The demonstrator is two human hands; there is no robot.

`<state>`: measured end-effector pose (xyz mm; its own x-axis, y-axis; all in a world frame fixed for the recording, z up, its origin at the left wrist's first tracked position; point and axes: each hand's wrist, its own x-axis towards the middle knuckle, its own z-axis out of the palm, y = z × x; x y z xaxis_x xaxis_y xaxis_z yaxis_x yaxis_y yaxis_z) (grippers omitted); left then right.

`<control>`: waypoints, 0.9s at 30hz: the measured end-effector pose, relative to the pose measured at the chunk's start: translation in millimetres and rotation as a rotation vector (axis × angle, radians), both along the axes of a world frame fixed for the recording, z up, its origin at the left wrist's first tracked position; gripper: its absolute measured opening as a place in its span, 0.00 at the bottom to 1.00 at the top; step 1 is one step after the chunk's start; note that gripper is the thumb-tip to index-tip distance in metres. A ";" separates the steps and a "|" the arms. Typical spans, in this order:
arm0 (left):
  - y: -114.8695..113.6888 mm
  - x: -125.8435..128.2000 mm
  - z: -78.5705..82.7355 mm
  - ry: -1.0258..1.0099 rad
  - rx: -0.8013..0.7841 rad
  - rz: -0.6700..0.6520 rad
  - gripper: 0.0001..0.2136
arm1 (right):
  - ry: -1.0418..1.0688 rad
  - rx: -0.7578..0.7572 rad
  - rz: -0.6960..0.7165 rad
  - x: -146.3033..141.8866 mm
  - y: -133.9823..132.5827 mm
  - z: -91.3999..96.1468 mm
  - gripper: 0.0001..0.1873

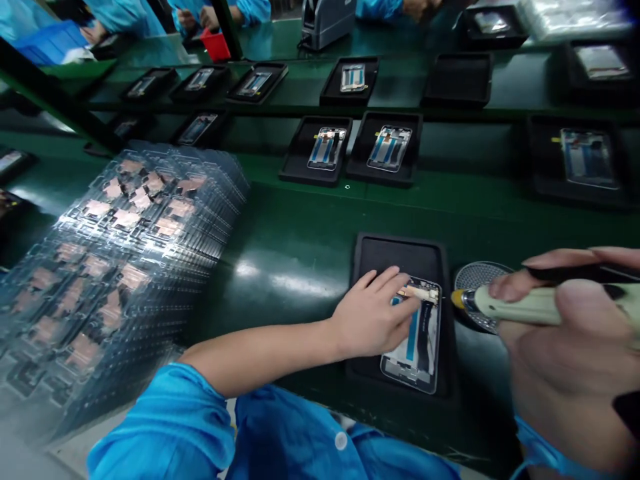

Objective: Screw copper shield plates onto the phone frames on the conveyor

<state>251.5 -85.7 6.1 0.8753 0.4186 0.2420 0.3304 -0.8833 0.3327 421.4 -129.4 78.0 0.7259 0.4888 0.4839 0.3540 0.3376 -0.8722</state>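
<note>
My left hand (373,313) lies on an opened phone frame (415,347) that sits in a black tray (395,257) on the green belt. Its fingers are stretched out and press near the top of the phone, by a small gold-coloured part (423,292). My right hand (565,353) is close to the camera at the right and grips a pale electric screwdriver (525,305). The screwdriver's yellow tip (457,298) points left at the phone's top right corner. Under the tip lies a round metal mesh dish (477,277).
A tall stack of clear blister trays (125,267) with copper-coloured parts fills the left side. More black trays with phone frames (327,148) (389,148) stand on the belt beyond, and others on a far lane. People in blue coats (125,13) work at the back.
</note>
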 end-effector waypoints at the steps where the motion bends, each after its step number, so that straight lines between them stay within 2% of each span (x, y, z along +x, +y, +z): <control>1: -1.6 -1.0 0.7 -0.002 0.010 0.009 0.16 | 0.007 0.034 0.056 -6.6 2.5 -0.3 0.16; 4: -5.7 -3.4 1.3 0.020 0.022 0.029 0.19 | 0.006 0.109 0.219 -19.9 12.8 -9.5 0.16; 6: -7.2 -3.7 1.4 0.041 0.000 0.030 0.19 | -0.003 0.105 0.266 -24.5 19.3 -17.1 0.16; 9: -7.3 -2.8 1.9 0.058 -0.033 0.030 0.20 | 0.005 0.103 0.253 -29.2 26.0 -23.3 0.16; 21: -7.0 -2.2 6.1 0.078 -0.030 0.037 0.20 | 0.009 0.100 0.265 -36.3 32.7 -27.3 0.15; 27: -4.2 -3.3 3.7 0.068 -0.062 0.007 0.19 | -0.059 0.060 0.326 -34.3 33.0 -30.4 0.14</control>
<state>248.3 -90.0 9.9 0.8859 0.4372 0.1551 0.3604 -0.8591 0.3634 387.1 -96.4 47.6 0.5056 0.6600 0.5557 0.2683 0.4918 -0.8283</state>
